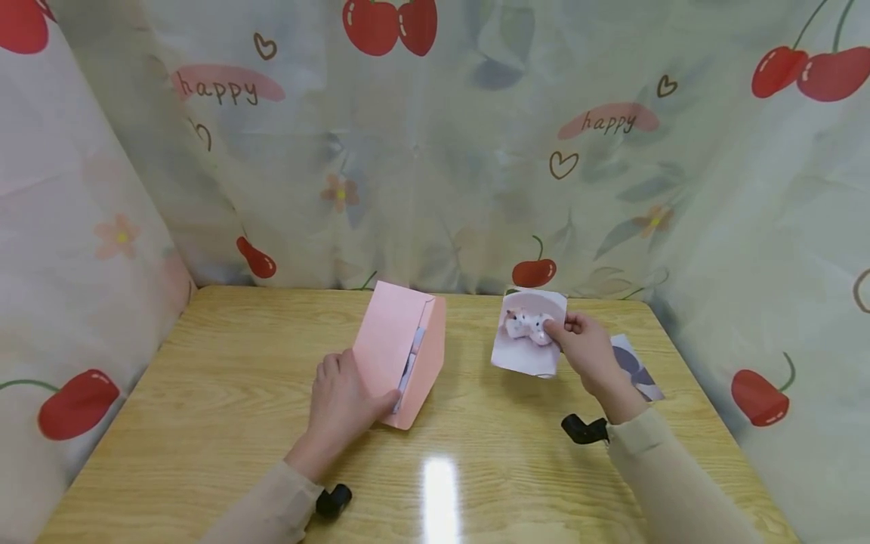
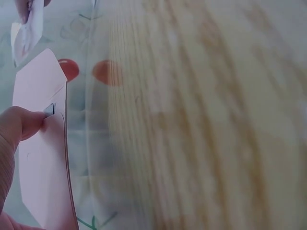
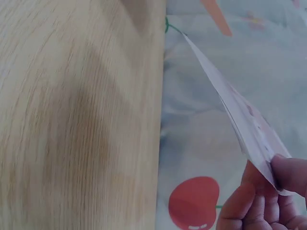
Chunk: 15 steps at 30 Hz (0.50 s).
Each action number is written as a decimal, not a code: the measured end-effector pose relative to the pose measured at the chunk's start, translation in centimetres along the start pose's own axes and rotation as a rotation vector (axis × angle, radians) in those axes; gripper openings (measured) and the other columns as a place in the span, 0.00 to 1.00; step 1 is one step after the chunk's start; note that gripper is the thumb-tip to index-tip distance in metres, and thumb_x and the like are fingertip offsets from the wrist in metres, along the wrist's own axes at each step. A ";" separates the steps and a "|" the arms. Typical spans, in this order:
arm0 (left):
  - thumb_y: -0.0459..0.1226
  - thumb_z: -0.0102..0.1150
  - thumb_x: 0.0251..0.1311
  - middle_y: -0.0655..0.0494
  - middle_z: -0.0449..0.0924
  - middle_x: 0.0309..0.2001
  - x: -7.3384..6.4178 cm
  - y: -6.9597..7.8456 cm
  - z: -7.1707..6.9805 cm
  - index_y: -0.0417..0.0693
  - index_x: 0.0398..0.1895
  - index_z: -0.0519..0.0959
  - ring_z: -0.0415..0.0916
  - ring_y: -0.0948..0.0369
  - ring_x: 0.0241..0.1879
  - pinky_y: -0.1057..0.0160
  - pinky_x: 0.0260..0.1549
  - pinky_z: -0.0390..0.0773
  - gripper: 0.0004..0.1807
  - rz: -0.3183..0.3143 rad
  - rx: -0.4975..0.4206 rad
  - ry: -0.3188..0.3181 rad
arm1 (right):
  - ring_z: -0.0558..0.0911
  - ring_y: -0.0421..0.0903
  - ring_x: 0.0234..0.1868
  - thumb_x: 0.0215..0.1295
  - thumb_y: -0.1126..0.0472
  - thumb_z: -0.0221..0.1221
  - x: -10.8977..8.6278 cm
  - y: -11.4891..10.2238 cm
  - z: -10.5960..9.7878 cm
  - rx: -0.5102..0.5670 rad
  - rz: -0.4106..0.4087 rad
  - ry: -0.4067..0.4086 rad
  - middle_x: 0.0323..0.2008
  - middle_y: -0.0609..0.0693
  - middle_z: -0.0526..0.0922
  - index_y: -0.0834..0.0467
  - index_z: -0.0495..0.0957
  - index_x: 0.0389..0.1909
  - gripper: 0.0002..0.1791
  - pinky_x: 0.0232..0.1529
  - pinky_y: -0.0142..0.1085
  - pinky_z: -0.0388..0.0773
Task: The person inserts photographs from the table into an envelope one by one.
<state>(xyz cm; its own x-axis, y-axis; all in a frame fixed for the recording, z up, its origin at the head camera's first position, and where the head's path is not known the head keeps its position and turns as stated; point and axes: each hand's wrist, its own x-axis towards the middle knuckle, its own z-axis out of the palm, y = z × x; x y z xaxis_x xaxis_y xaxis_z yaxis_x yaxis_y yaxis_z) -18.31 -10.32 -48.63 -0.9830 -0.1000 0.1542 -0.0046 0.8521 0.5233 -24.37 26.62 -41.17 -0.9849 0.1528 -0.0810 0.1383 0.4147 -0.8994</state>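
Observation:
My left hand (image 1: 347,397) grips a pink envelope (image 1: 390,325) by its lower left part, with the thumb at the opening. The envelope's flap (image 1: 427,363) stands open toward the right, and grey-white paper edges show inside the slot. To the right, my right hand (image 1: 590,347) pinches a photo card (image 1: 519,355) by its right edge, thumb on the front. Two small white-and-pink figures are pictured on the card. In the right wrist view the card (image 3: 240,120) appears nearly edge-on, held between thumb and curled fingers.
Another picture card (image 1: 632,366) lies on the wooden table (image 1: 238,378), partly behind the right wrist. A curtain (image 1: 421,189) printed with cherries and "happy" hangs along the table's far edge and both sides. Black wrist devices (image 1: 584,429) stick out at both cuffs.

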 end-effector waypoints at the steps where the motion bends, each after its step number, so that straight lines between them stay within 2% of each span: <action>1: 0.66 0.67 0.38 0.37 0.63 0.52 0.0 0.0 0.0 0.32 0.61 0.62 0.62 0.46 0.50 0.47 0.48 0.67 0.57 0.001 0.000 -0.001 | 0.76 0.45 0.41 0.67 0.49 0.59 0.0 -0.2 0.3 0.018 -0.007 0.012 0.42 0.56 0.75 0.65 0.69 0.52 0.25 0.39 0.30 0.77; 8: 0.65 0.68 0.37 0.37 0.64 0.51 0.2 -0.1 0.2 0.32 0.58 0.64 0.62 0.45 0.50 0.47 0.48 0.67 0.55 0.019 0.009 0.017 | 0.78 0.44 0.41 0.67 0.49 0.58 0.2 -1.1 2.3 0.144 -0.047 0.054 0.44 0.58 0.77 0.66 0.68 0.52 0.25 0.40 0.30 0.78; 15: 0.65 0.68 0.35 0.37 0.65 0.50 0.4 0.1 0.3 0.32 0.57 0.64 0.63 0.45 0.48 0.47 0.47 0.67 0.55 0.038 0.022 0.041 | 0.78 0.44 0.37 0.68 0.51 0.57 0.2 -2.2 4.8 0.216 -0.107 0.070 0.40 0.58 0.76 0.68 0.68 0.51 0.24 0.37 0.30 0.77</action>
<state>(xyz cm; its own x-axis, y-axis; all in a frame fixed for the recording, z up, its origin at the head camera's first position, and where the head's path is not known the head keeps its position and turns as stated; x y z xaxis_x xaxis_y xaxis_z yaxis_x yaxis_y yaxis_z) -18.78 -10.15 -48.82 -0.9741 -0.0876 0.2083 0.0286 0.8666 0.4982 -25.41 21.46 -41.21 -0.9821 0.1834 0.0430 0.0007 0.2320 -0.9727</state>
